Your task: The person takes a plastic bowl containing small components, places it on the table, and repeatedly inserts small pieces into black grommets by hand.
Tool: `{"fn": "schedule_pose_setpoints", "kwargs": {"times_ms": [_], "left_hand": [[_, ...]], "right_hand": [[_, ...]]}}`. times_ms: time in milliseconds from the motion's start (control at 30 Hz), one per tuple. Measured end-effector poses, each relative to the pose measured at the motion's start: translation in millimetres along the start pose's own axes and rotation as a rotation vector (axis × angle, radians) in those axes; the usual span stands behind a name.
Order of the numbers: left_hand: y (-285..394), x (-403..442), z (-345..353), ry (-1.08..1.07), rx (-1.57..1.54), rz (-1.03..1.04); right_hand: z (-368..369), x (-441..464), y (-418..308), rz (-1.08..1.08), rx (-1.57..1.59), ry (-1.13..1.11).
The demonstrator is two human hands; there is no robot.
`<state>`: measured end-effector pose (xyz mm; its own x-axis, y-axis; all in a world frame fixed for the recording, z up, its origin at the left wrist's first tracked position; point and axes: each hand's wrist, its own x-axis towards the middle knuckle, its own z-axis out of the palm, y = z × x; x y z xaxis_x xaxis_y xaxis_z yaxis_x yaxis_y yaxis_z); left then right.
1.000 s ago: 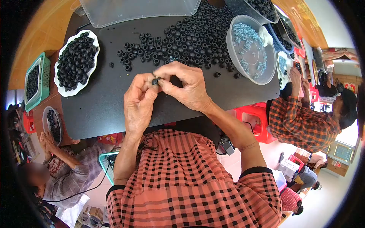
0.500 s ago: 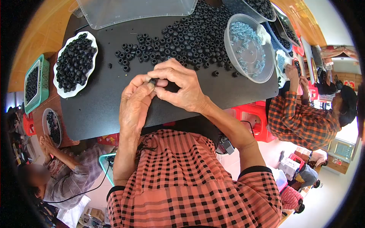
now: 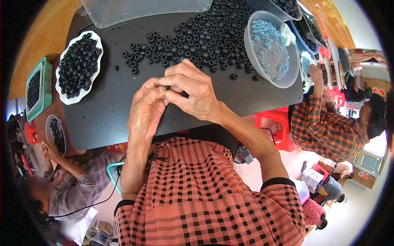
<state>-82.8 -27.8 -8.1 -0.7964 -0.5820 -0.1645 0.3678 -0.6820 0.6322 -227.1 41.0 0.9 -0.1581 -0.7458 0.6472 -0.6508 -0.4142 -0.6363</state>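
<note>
Above the near part of the black table (image 3: pixel 106 127), my left hand (image 3: pixel 143 108) and my right hand (image 3: pixel 195 90) meet fingertip to fingertip. Both are closed in a pinch. The fingers now hide most of a small black piece that showed in the left pinch a moment earlier; whether the right fingertips also grip something is hidden. Just beyond the hands spreads a heap of round black hollow pieces (image 3: pixel 193 41). To the right, a clear round tub (image 3: pixel 283 85) contains small light-blue translucent pieces (image 3: pixel 264 30) and a crumpled white scrap.
A white scalloped plate (image 3: pixel 70 101) piled with black pieces stands left, beyond it a green basket (image 3: pixel 46 88). A clear plastic bin (image 3: pixel 143 14) lies at the far edge. One co-worker (image 3: pixel 320 131) sits right near a red stool (image 3: pixel 273 127); another's hands (image 3: pixel 50 151) are lower left.
My fingertips have drawn closer together, with the right fingers curled further in, and the small black piece has gone out of sight. The view has shifted slightly.
</note>
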Motion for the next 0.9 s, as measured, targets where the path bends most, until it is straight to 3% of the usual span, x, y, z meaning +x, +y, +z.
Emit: {"fn": "schedule_pose_setpoints", "kwargs": {"times_ms": [200, 267, 400, 467, 533, 600, 667, 900], "left_hand": [[0.8, -3.0, 6.5, 0.038, 0.104, 0.004], [0.4, -3.3, 4.9, 0.078, 0.036, 0.038], [-0.4, -6.0, 2.3, -0.015, 0.033, 0.058], [-2.2, -6.6, 2.7, 0.060, 0.083, 0.084], [-4.5, -3.1, -2.4, -0.022, 0.101, 0.078], [-6.8, -1.4, -7.7, 0.055, 0.074, 0.080], [-8.5, 0.5, -18.3, -0.030, 0.121, 0.054], [-6.9, -2.4, -19.0, -0.033, 0.145, 0.111]], "right_hand": [[0.5, 3.8, -7.2, 0.109, 0.018, 0.045], [2.1, 0.5, -0.5, -0.010, -0.030, -0.010], [0.8, -0.7, -4.0, 0.000, -0.022, 0.010], [2.2, -3.1, -1.7, -0.064, -0.065, 0.025], [1.7, -3.6, -5.0, -0.126, -0.120, 0.049], [0.1, -4.1, -8.1, -0.164, -0.191, 0.022], [0.9, -6.0, -7.2, -0.163, -0.193, 0.050], [0.9, -7.6, -9.9, -0.162, -0.156, 0.081]]}}
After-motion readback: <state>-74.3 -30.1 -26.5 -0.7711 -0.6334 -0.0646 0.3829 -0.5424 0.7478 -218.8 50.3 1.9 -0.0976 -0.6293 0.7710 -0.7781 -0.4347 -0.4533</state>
